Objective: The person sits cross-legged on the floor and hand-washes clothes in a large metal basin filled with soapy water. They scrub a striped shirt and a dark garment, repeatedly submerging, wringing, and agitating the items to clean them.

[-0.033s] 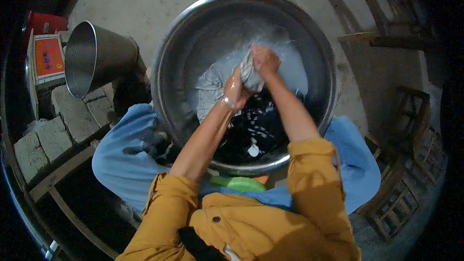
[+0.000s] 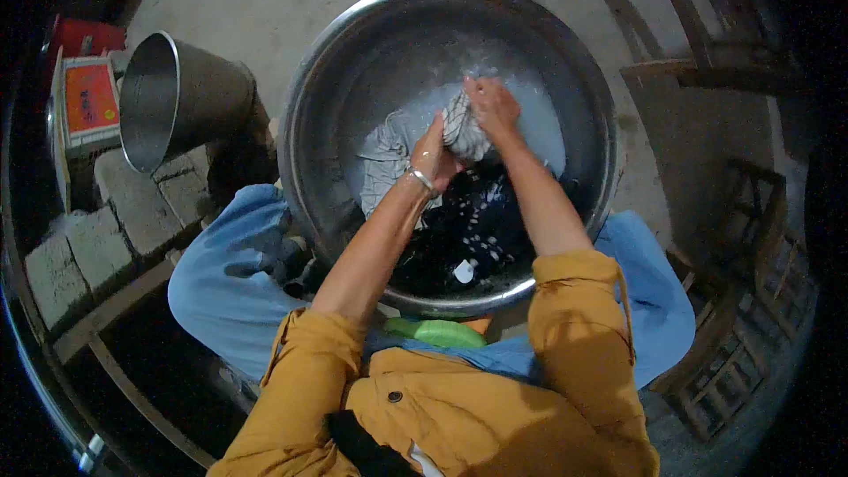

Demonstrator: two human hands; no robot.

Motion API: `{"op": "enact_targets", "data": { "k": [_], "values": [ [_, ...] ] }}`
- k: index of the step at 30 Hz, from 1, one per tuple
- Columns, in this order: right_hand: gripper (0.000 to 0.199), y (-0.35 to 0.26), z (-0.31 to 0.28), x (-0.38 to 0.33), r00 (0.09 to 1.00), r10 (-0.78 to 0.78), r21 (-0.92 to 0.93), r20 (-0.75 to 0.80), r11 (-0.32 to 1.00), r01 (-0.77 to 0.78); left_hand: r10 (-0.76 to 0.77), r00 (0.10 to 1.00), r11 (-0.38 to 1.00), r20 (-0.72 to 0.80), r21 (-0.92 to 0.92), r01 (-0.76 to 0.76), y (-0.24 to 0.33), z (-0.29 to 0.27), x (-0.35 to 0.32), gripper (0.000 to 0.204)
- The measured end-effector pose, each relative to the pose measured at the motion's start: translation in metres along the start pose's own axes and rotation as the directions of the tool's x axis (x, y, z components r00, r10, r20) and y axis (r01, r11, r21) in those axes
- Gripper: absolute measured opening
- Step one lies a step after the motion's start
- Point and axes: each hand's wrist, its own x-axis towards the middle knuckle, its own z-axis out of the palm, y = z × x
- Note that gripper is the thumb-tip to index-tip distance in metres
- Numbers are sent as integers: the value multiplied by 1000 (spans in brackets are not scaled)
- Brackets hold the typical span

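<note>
A wide metal basin (image 2: 309,124) stands between my knees with cloudy water in it. A wet light grey striped garment (image 2: 385,159) lies partly in the water, and a bunched part of it rises between my hands. My left hand (image 2: 430,157), with a bracelet at the wrist, grips this bunch from the left. Closed on its upper right side is my right hand (image 2: 495,109). Nearer to me in the basin is a black garment (image 2: 477,221) with white marks. A small white piece (image 2: 464,272) lies on it; its kind is unclear.
To the left, a metal bucket (image 2: 208,97) is tipped on its side above grey blocks (image 2: 99,247), beside a red and white box (image 2: 90,102). A green object (image 2: 433,331) shows just below the basin's near rim. Wooden frames (image 2: 724,380) stand at the right.
My right hand has shifted slightly right along the bunched striped cloth, and the cloth between my hands has changed its folds. Both hands keep their hold.
</note>
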Motion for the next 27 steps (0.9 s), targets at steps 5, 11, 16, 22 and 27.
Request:
{"op": "enact_targets", "data": {
  "k": [5, 11, 16, 22, 27],
  "values": [
    [52, 23, -2, -9, 993, 78, -353, -91, 930, -105, -143, 986, 989, 91, -23, 145, -10, -92, 29, 95],
    [34, -43, 50, -77, 933, -305, 311, 191, 920, 237, -22, 977, 988, 211, -145, 54, -5, -87, 32, 84],
    [19, -121, 18, -155, 831, -553, 283, -48, 791, 543, -102, 835, 915, 541, -278, 292, 4, -100, 21, 58],
    [19, -91, 40, -97, 867, -443, 91, -228, 877, 472, 210, 973, 941, 97, -291, -174, -29, -103, 51, 37],
    [33, -25, 4, -12, 970, -170, -36, -172, 985, 167, 91, 984, 983, 154, -174, -63, 7, -18, 6, 52]
  ]
}}
